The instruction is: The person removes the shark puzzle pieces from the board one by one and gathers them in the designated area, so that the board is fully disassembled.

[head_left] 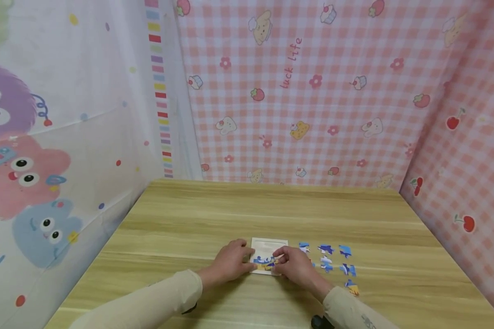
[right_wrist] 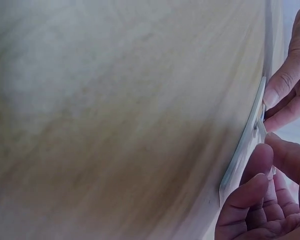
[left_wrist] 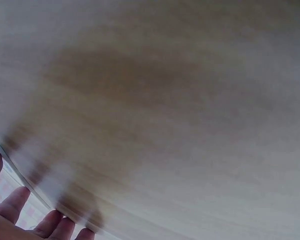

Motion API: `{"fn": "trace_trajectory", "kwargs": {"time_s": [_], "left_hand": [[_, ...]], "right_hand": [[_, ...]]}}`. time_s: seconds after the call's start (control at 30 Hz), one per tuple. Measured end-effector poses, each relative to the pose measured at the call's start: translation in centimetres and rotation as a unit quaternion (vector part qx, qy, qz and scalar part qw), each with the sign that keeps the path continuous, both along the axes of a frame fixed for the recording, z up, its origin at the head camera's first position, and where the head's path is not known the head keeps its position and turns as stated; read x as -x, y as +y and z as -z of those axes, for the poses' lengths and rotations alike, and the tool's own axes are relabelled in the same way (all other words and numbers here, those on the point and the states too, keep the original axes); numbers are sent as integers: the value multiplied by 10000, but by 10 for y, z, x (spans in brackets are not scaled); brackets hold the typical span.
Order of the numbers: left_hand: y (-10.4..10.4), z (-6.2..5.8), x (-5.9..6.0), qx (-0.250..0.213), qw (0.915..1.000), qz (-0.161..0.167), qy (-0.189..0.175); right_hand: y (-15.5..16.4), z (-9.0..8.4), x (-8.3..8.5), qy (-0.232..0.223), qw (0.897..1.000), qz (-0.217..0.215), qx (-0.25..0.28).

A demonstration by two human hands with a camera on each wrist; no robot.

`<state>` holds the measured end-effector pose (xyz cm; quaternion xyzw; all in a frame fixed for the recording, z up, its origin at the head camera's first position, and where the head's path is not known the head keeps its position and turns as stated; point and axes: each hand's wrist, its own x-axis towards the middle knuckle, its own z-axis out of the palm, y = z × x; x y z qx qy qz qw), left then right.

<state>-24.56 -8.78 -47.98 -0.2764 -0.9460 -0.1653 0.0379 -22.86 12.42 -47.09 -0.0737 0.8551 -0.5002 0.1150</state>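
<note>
A small white-framed puzzle tray (head_left: pixel 270 240) lies on the table, its lower part filled with blue, white and yellow jigsaw pieces (head_left: pixel 263 260). At its left side my left hand (head_left: pixel 229 261) rests with the thumb on the lower left corner. In the left wrist view, that hand's fingertips (left_wrist: pixel 52 220) touch the tabletop. My right hand (head_left: pixel 295 265) is over the tray's right side, pinching a puzzle piece between thumb and fingers. The right wrist view shows the thin edge of that piece (right_wrist: pixel 261 129), tilted at the tray; its printed face is mostly hidden.
Several loose jigsaw pieces (head_left: pixel 326 249) lie in rough columns right of the tray, one partly behind my right hand. A black object (head_left: pixel 322 322) shows at the table's front edge. Patterned cloths (head_left: pixel 313 109) hang around the wooden table (head_left: pixel 189 214).
</note>
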Motion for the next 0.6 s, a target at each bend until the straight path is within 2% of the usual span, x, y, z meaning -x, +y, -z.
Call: {"fn": "trace_trajectory", "kwargs": {"time_s": [0.17,0.33,0.6], "left_hand": [[0,1,1,25,9999,-30,-101],[-1,1,1,-16,10000,19,-49],[1,0,-1,-51,10000,11,-63]], "right_hand": [[8,-2,-4,98,9999,10,94],[21,-2,-9,91,10000,26,-2],[52,-3,-23,57,9994,127,320]]}}
